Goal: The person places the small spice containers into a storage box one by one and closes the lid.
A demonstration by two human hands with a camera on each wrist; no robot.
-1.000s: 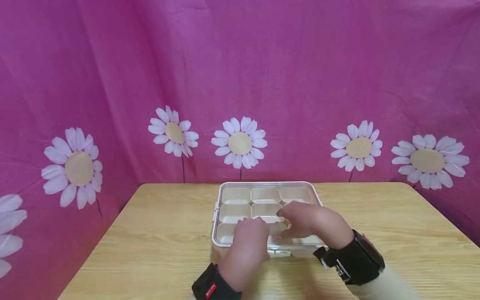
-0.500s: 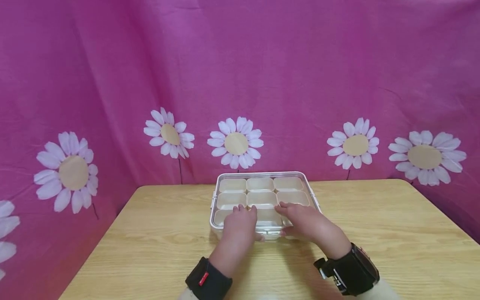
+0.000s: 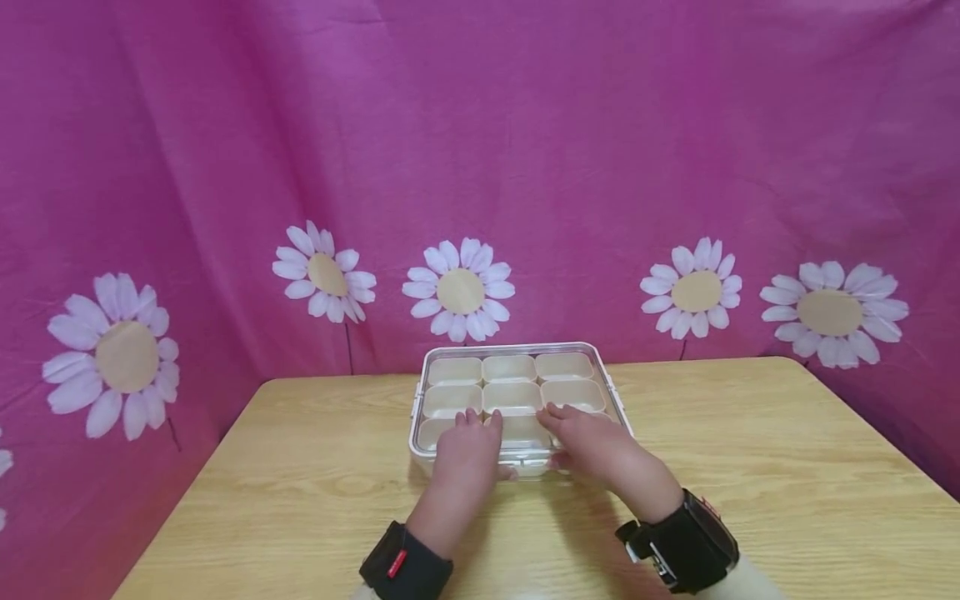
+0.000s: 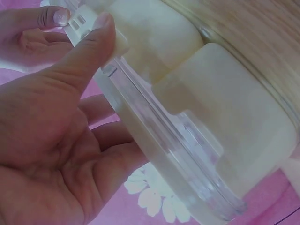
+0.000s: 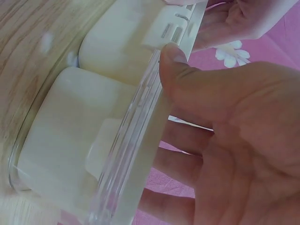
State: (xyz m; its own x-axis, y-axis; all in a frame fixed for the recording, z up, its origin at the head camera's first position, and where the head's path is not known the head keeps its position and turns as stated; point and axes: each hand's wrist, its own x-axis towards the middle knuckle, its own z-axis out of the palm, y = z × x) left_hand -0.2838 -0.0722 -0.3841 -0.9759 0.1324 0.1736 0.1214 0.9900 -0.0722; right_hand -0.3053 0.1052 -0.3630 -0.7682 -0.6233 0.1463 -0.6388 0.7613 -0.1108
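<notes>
A clear plastic storage box (image 3: 512,347) with a white-rimmed lid sits toward the back of the table. Through the lid show several cream cups (image 3: 512,398) in rows. At the near side, my left hand (image 3: 465,458) holds the lid's front edge, fingers over the top and thumb on the white front latch (image 4: 84,22). Gripping that same edge farther right is my right hand (image 3: 600,446), its thumb tip at the latch's other end and its fingers across the lid. Part of the front row of cups is hidden under both hands.
The wooden table (image 3: 300,492) extends on both sides of the box and in front of it. Behind it hangs a pink cloth (image 3: 570,167) printed with white daisies. Both wrists wear black bands (image 3: 408,562).
The right hand has come down from above the lid onto its front edge. Left fingers have settled at the same edge. The box shows farther up and left in the head view.
</notes>
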